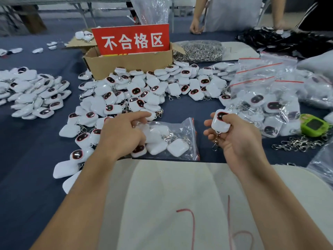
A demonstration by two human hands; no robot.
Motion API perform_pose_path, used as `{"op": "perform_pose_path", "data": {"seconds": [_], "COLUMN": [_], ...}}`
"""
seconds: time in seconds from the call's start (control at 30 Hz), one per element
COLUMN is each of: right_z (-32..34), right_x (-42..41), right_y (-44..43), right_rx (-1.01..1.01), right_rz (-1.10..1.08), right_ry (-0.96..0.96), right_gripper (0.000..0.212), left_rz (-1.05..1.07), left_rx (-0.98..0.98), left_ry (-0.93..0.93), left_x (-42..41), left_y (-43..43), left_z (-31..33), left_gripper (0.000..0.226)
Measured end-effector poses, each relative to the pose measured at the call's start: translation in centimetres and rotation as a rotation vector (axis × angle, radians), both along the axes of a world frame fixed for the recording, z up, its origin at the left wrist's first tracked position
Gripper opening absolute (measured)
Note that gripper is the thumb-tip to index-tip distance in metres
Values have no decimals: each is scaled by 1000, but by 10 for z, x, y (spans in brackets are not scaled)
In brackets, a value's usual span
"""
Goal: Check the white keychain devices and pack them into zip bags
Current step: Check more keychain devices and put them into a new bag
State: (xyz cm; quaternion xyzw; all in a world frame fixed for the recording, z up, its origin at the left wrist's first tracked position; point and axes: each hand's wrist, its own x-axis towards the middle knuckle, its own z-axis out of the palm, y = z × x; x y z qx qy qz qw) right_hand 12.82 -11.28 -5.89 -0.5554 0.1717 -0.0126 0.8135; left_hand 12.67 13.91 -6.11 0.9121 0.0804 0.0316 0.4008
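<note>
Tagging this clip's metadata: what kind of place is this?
Probably a factory inspection-and-packing bench: heaps of white square plastic keychain devices on a dark blue cloth-covered table, clear red-striped plastic zip bags, and a brown cardboard box with a red reject-area sign.
</note>
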Motion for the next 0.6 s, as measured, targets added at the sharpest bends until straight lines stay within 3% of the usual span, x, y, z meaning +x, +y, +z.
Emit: {"op": "perform_pose_path", "data": {"seconds": [0.3, 0.37, 0.47, 0.6], "right_z": [-4, -4, -1, 1], "right_x": [4, 3, 1, -4], "right_y": [-1, -1, 0, 6], "right_rx": [-44, -53, -40, -33], "right_rz": [-3, -1, 16, 90], "right_ry": [44, 45, 17, -24], "right_gripper": [16, 16, 20, 21], "left_rz": [-82, -44, 86, 65], "left_rx": [26, -47, -257, -273], "left_ry": [36, -40, -261, -405], "left_x": [2, 1, -1, -9], "left_y": [8, 5, -12, -50], "left_z": [-4, -3, -1, -3], "left_gripper": [75, 70, 46, 31]}}
